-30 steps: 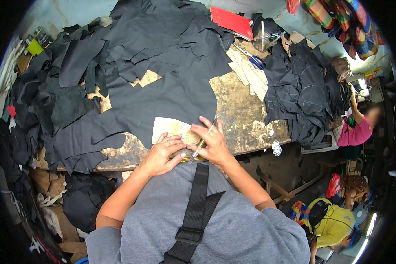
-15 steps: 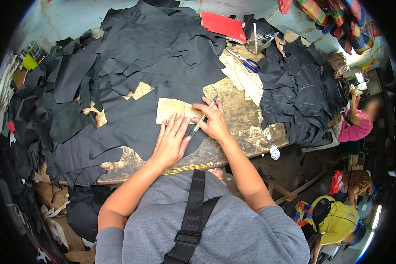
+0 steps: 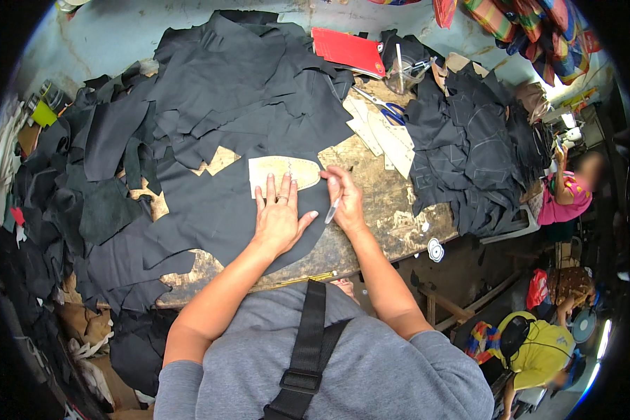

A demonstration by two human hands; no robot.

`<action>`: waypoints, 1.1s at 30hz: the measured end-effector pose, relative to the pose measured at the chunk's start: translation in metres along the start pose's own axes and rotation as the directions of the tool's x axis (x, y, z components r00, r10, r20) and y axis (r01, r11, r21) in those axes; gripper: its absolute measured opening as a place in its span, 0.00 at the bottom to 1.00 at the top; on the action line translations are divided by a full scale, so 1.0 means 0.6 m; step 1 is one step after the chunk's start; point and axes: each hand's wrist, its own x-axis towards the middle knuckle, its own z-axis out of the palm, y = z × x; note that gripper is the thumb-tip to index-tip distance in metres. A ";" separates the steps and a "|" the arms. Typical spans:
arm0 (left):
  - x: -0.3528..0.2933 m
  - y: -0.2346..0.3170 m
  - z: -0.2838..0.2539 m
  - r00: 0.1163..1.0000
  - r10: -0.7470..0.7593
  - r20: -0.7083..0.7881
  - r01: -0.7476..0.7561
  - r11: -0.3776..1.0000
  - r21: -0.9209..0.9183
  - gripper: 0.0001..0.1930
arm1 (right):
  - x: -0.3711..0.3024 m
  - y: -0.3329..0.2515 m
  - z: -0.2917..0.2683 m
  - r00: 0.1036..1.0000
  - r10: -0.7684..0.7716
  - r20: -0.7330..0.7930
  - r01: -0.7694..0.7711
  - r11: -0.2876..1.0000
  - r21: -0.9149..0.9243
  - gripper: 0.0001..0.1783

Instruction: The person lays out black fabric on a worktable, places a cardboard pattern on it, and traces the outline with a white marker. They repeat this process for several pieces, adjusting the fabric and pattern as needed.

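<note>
A cream template (image 3: pixel 262 168) with dotted lines and a rounded right end lies on a black sheet of leather-like material (image 3: pixel 210 206). My left hand (image 3: pixel 278 220) rests flat with fingers spread, its fingertips pressing the template's lower edge. At the rounded end is my right hand (image 3: pixel 348 203), closed around a pen (image 3: pixel 332 211). The pen's clear barrel shows below the fingers toward my left hand; its other end is hidden by the hand. My right index fingertip is beside the template's tip.
Black sheets (image 3: pixel 231 84) are heaped at the back and left, with cut black pieces (image 3: pixel 476 133) piled right. Blue-handled scissors (image 3: pixel 392 112), pale templates (image 3: pixel 392 136), a red booklet (image 3: pixel 348 50) and a clear cup (image 3: pixel 401 77) lie on the worn table (image 3: pixel 413 217). Other people sit at far right.
My right hand has moved off the template to its rounded end and turned the pen. My left fingers have spread and shifted slightly. The template's rounded end now shows.
</note>
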 end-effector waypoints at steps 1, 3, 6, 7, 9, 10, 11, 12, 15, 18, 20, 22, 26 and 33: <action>0.001 0.001 0.000 1.000 0.002 -0.007 -0.002 1.000 -0.013 0.38 | 0.000 -0.003 0.001 0.997 -0.065 0.034 0.068 0.993 -0.097 0.13; 0.001 0.002 -0.001 1.000 0.005 -0.013 -0.005 1.000 0.009 0.37 | 0.001 -0.008 0.001 0.973 -0.219 0.071 0.230 0.934 -0.273 0.12; -0.005 0.001 -0.001 1.000 0.022 -0.011 -0.022 1.000 0.015 0.37 | 0.000 -0.015 0.001 0.973 -0.216 0.077 0.230 0.923 -0.307 0.11; -0.006 0.000 0.000 1.000 0.026 -0.010 -0.026 1.000 0.017 0.37 | 0.001 -0.016 0.002 0.974 -0.217 0.070 0.228 0.926 -0.300 0.11; -0.007 -0.001 0.001 1.000 0.027 0.000 -0.027 1.000 0.016 0.38 | 0.001 -0.016 0.003 0.974 -0.219 0.060 0.227 0.929 -0.293 0.10; -0.006 -0.001 0.001 1.000 0.027 0.004 -0.027 1.000 0.005 0.38 | 0.002 -0.015 0.003 0.974 -0.219 0.058 0.226 0.929 -0.294 0.10; -0.005 -0.001 0.001 1.000 0.025 0.006 -0.025 1.000 0.015 0.38 | 0.002 -0.013 0.003 0.972 -0.229 0.052 0.234 0.926 -0.296 0.10; -0.004 -0.001 0.002 1.000 0.022 0.007 -0.022 1.000 0.013 0.38 | 0.002 -0.011 0.004 0.972 -0.229 0.052 0.234 0.926 -0.296 0.10; -0.002 0.001 0.002 1.000 0.001 0.025 -0.001 1.000 0.006 0.39 | 0.002 -0.003 0.006 0.972 -0.227 0.062 0.235 0.926 -0.296 0.11; -0.001 0.002 0.003 0.999 -0.010 0.031 0.010 1.000 -0.014 0.41 | 0.007 -0.004 0.000 0.990 -0.136 0.030 0.139 0.975 -0.175 0.16; -0.001 0.000 0.005 1.000 -0.010 0.025 0.010 1.000 -0.012 0.43 | 0.017 -0.014 -0.007 0.998 -0.015 -0.066 0.021 0.996 0.082 0.21; -0.001 -0.001 0.007 1.000 -0.005 0.022 0.005 1.000 0.004 0.44 | 0.035 -0.031 -0.021 0.982 0.144 -0.120 -0.094 0.932 0.349 0.30; 0.001 -0.002 0.010 1.000 0.013 0.020 -0.013 1.000 -0.001 0.44 | 0.067 -0.070 -0.016 0.984 0.175 -0.016 -0.149 0.875 0.460 0.19; 0.003 -0.004 -0.003 0.986 0.023 0.168 -0.010 0.997 -0.076 0.41 | 0.062 -0.100 0.092 0.867 0.053 0.495 -0.202 0.946 0.252 0.06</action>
